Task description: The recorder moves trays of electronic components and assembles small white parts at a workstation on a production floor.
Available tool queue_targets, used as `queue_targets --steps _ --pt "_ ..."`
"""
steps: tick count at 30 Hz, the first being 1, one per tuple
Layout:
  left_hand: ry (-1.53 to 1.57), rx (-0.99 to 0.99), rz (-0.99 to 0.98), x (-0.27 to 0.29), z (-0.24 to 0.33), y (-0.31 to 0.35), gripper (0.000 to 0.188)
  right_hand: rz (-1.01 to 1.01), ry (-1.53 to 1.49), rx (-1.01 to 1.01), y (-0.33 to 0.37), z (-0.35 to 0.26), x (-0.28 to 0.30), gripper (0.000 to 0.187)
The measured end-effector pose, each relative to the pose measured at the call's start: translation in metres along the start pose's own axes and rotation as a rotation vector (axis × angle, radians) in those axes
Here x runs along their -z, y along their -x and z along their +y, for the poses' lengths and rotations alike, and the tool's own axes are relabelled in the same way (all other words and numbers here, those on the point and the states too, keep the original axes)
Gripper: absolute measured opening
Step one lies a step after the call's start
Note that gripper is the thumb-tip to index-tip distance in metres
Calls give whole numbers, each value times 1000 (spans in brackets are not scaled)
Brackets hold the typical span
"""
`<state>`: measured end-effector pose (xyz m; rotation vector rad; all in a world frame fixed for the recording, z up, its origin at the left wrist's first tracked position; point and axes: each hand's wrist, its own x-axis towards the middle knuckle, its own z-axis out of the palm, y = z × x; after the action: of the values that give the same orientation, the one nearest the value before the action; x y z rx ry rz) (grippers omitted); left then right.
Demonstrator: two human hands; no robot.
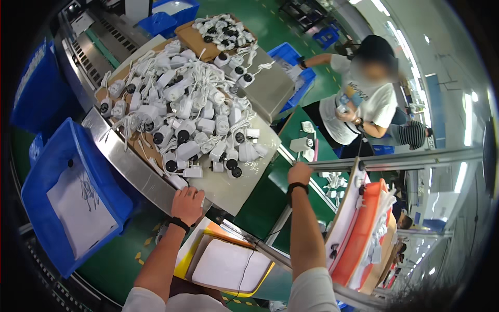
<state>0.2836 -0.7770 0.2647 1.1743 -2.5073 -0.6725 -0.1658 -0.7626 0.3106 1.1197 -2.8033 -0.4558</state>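
My left hand (pixel 187 203), wearing a dark wristband, is at the near edge of a worktop, its fingers bent against a white power adapter (pixel 178 181). Beyond it spreads a big heap of white adapters (pixel 195 114) with coiled white cables and round black parts. My right hand (pixel 300 173), also with a dark band, is closed beside a metal bar (pixel 384 158). Just past its knuckles appears a boxy white device (pixel 301 144) on a green surface. What the right fingers hold, if anything, is hidden.
Blue bins (pixel 78 192) stand at the left. An orange tray (pixel 358 234) with white parts leans at the right. Across the bench is a person (pixel 358 99) in a white shirt and dark cap, one hand toward a blue crate (pixel 312 75). White sheets (pixel 228 265) lie below me.
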Motion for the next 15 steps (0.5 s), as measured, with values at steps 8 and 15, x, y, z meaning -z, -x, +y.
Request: queue_targets --steps 8,15 --pt "75 -3 110 17 -1 17 36 148 -957 -82 262 -105 149 34" --pt "725 75 47 82 58 80 31 -24 -1230 -30 446 -79 205 27"
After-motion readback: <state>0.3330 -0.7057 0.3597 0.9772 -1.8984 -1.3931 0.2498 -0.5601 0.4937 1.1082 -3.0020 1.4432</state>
